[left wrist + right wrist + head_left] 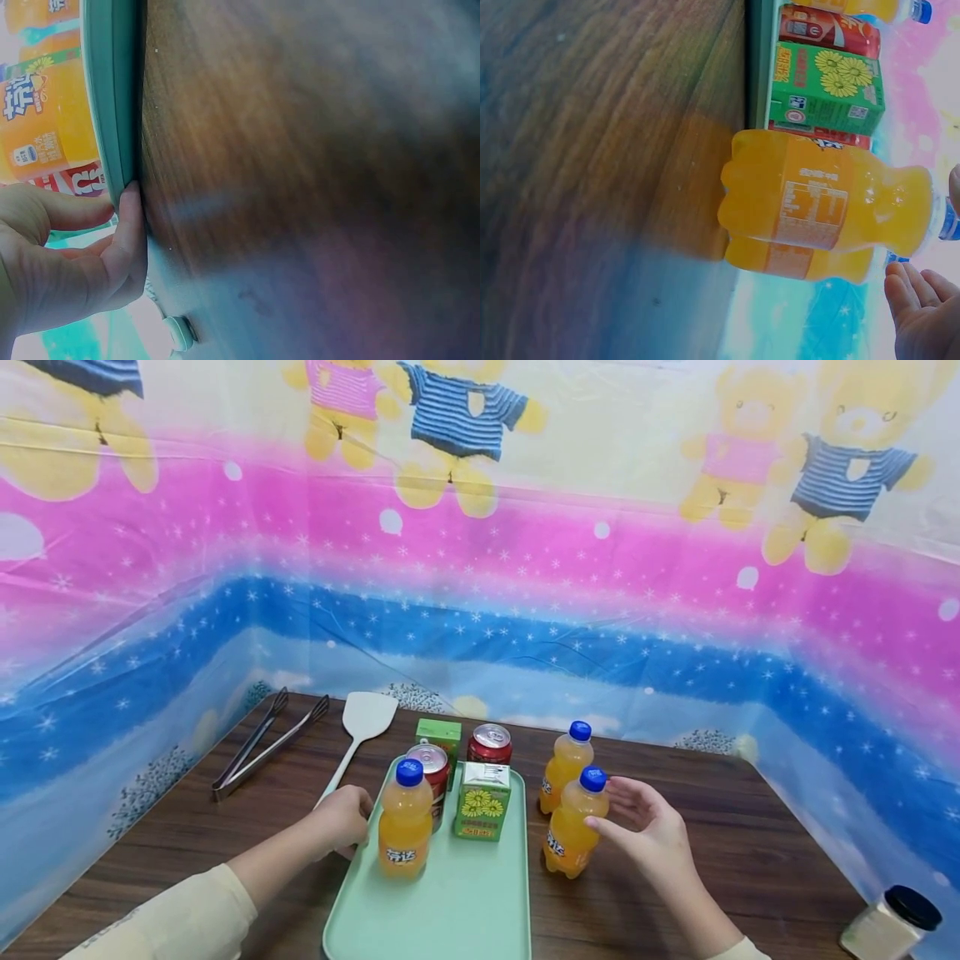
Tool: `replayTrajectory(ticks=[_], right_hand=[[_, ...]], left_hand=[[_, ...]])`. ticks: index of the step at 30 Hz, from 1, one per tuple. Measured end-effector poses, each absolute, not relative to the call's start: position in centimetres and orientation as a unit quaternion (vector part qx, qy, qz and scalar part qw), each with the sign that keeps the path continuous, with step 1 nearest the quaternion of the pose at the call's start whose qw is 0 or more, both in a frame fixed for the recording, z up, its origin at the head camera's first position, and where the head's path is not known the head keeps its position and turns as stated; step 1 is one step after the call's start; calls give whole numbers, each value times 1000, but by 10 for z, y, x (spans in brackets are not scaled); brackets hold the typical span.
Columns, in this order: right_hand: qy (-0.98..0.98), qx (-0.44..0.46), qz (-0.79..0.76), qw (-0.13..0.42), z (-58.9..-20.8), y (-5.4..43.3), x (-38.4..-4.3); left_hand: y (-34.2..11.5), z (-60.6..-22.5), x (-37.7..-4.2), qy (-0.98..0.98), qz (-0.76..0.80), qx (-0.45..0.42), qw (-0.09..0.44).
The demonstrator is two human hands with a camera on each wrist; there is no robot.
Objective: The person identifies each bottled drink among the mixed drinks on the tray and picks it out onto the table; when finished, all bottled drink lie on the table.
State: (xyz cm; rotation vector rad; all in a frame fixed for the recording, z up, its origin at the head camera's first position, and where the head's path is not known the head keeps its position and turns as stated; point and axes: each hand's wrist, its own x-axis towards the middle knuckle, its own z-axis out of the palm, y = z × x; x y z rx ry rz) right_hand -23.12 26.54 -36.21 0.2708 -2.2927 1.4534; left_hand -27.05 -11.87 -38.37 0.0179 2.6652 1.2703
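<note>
My left hand [346, 820] pinches the left rim of a light green tray [472, 910]; in the left wrist view, thumb and fingers [130, 217] close on that rim. On the tray stand an orange soda bottle [405, 827] with a blue cap, a green drink carton [483, 810] with yellow flowers, red cans [491, 742] and another green carton [442, 732]. Right of the tray are two more orange soda bottles, a front one [573, 835] and one behind [564, 768]. My right hand [652, 827] is spread around the front bottle's upper part; the right wrist view shows a gap between fingers and bottle.
Metal tongs [262, 752] lie at the back left of the dark wooden table [720, 835]. Beside them is a white spatula [367, 717], its handle running toward my left hand. A black-lidded jar [888, 922] stands at the front right. Patterned sheeting surrounds the table.
</note>
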Motion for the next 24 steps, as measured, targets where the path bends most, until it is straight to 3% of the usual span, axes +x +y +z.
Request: replayTrajectory(ticks=[24], right_hand=[[-785, 150, 534, 274, -337, 269, -213]], left_hand=[[-119, -381, -269, 906, 412, 9, 91]])
